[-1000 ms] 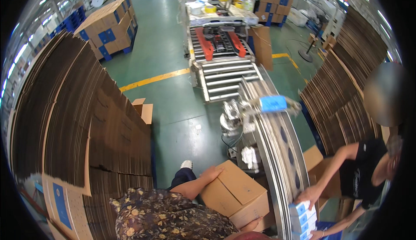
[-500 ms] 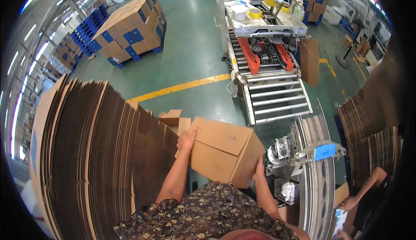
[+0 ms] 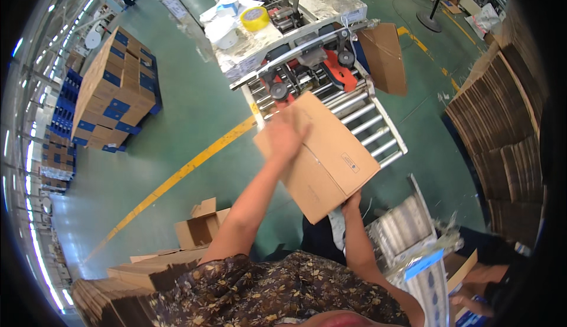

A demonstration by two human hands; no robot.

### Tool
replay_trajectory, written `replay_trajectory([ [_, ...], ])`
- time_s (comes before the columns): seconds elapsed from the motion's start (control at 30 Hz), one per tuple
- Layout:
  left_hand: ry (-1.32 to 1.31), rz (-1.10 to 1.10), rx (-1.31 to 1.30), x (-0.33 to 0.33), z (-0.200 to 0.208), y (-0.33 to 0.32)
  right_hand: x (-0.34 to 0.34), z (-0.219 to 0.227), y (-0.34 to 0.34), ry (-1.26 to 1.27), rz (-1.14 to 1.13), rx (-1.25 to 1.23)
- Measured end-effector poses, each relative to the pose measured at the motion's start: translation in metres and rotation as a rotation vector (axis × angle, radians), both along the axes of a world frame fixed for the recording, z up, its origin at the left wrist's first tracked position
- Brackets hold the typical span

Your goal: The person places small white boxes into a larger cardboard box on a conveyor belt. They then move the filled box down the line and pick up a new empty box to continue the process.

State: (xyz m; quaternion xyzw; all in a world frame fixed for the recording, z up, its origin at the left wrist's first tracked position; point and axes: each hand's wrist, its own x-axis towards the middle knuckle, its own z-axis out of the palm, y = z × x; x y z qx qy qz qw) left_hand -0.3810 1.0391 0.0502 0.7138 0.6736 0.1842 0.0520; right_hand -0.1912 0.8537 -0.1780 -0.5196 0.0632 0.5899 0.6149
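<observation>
I hold a brown cardboard box (image 3: pixel 323 160) up in front of me, tilted, close to the near end of a roller conveyor (image 3: pixel 372 127). My left hand (image 3: pixel 284 136) lies flat on the box's top far corner. My right hand (image 3: pixel 352 199) grips its lower near edge from beneath. Beyond the box sits a tape-sealing machine (image 3: pixel 310 61) with red parts.
A stack of flat cartons (image 3: pixel 502 132) leans at the right, another (image 3: pixel 124 280) at the lower left. A pallet of stacked boxes (image 3: pixel 115 91) stands far left. A small open carton (image 3: pixel 204 226) sits on the green floor. Another person's hand (image 3: pixel 472 300) works at the lower right.
I have turned left and lifted the box from low beside me toward the roller conveyor, which is now much closer. My left hand shifted onto the box's top.
</observation>
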Motion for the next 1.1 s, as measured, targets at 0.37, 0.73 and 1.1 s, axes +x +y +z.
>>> replay_trajectory([
  [0.37, 0.009, -0.52, -0.379, 0.13, -0.091, 0.036, 0.021, 0.045, 0.128, -1.244, -0.399, -0.237],
  [0.73, -0.19, -0.087, -0.351, -0.113, -0.056, -0.103, 0.008, 0.08, 0.283, -1.315, -0.026, -0.161],
  [1.1, 0.974, 1.072, 0.679, -0.298, 0.347, -0.488, -0.056, -0.137, 0.047, -1.323, 2.083, 0.806],
])
